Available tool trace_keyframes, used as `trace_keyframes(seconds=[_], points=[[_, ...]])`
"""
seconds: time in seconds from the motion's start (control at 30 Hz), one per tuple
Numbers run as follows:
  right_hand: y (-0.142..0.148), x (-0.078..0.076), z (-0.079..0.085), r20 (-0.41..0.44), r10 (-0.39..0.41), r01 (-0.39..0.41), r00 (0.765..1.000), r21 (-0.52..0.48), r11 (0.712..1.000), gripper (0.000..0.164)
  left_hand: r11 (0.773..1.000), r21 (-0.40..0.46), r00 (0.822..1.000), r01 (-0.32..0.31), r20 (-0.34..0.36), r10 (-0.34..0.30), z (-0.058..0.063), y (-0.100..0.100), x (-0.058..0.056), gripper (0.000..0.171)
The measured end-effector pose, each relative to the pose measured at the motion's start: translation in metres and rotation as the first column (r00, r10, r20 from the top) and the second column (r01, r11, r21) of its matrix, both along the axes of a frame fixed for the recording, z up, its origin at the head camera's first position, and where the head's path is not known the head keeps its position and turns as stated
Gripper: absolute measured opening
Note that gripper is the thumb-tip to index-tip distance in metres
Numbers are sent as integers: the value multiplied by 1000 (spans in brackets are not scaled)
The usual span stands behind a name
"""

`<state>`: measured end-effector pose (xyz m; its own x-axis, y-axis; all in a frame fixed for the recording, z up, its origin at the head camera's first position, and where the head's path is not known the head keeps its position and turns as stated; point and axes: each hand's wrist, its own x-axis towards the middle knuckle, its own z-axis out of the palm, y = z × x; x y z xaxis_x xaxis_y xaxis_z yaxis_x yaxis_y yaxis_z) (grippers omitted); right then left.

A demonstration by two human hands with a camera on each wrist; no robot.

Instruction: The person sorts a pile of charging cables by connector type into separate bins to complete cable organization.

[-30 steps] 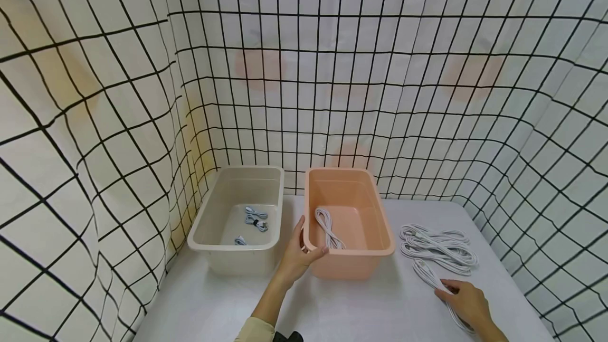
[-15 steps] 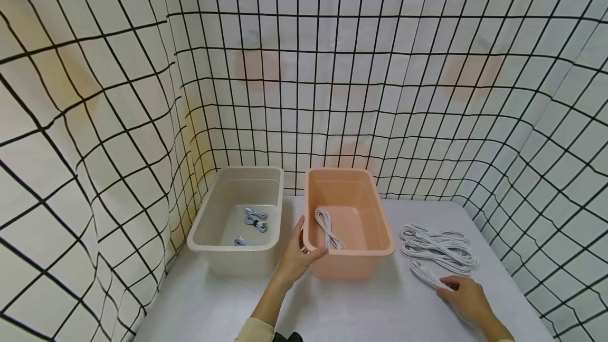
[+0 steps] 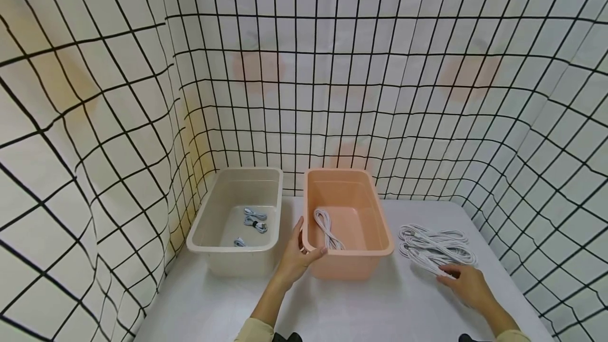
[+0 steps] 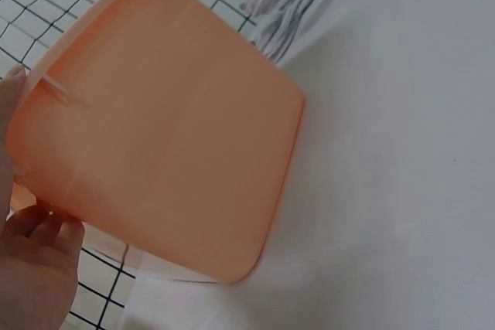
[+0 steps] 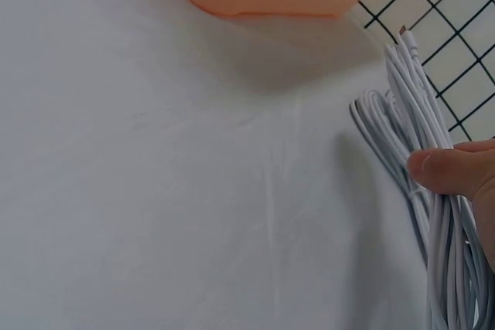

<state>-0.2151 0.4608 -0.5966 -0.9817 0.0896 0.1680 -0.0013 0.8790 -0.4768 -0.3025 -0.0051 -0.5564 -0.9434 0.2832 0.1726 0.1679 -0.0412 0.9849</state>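
My left hand (image 3: 295, 260) grips the front left corner of a peach-orange plastic bin (image 3: 342, 267), thumb over the rim and fingers outside its wall. One white coiled cable (image 3: 326, 228) lies inside that bin, along its left side. At the right, my right hand (image 3: 467, 285) pinches a long folded bundle of white cable (image 5: 441, 241) between thumb and fingers. A connector tip shows at the bundle's far end in the right wrist view. The held bundle appears raised, with a shadow on the tabletop. Just behind it lies a pile of coiled white cable (image 3: 448, 241).
A cream bin (image 3: 233, 248) stands left of the orange one, a narrow gap between them. Several short pale-blue cables (image 3: 256, 220) lie in it, one with a black tie. Black netting (image 3: 351, 104) over white sheeting encloses the white table (image 3: 370, 305) at the back and sides.
My right hand has raised the white cable bundle and moved it slightly away from me, so it now overlaps the pile behind. The left hand stays on the orange bin.
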Motion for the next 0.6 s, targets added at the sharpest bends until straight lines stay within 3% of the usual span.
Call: trace_keyframes(seconds=[0.4,0.6], points=[[-9,-10,18,37,30,-29,999,-23,999,32,1000,-1,1000,-2,4,2,1,1,2,107],[-12,-14,24,-1,55,-55,998,-7,998,33,1000,7,1000,-3,2,3,0,1,1,107]])
